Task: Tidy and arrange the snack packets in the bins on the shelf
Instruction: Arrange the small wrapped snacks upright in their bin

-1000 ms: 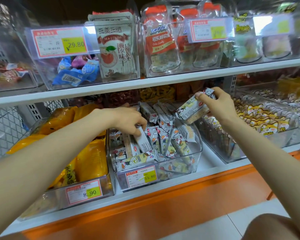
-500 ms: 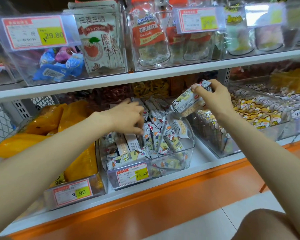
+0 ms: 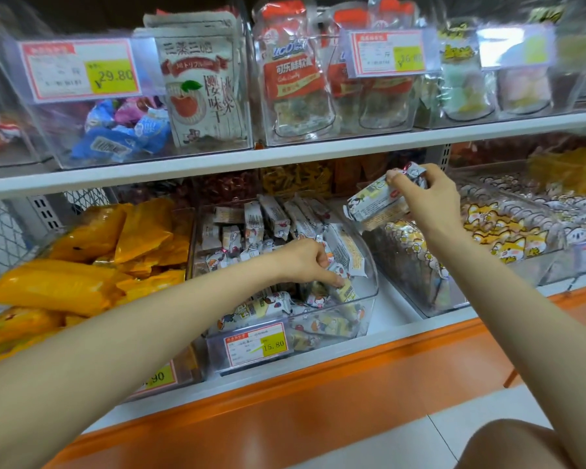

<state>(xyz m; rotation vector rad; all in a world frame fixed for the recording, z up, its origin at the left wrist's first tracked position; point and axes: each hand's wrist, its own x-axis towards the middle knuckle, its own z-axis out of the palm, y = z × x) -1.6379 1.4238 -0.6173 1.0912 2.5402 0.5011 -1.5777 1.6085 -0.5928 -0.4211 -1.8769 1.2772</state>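
Head view: the right hand is raised above the right rear corner of the middle bin. Thumb and fingers are curled round one end of a held packet, which hangs tilted, its free end pointing down and left. The left hand is inside the same bin, with its fingers curled down and the thumb tip on the loose packets near the front right corner. Whether it has actually pinched one cannot be confirmed.

Handling notes, as judged from appearance:
- Packets are small foil-film pillow packs and are likely light. One hand is sufficient.
- Film looks glossy and may slip. Grip across the body, not only by the crimped end seal.
- Contents may be brittle. Avoid squeezing hard or forcing a packet between its neighbours.
- Rear packets stand on end in rows. Front packets lie jumbled behind the price tag.

Yellow bags fill the bin to the left.
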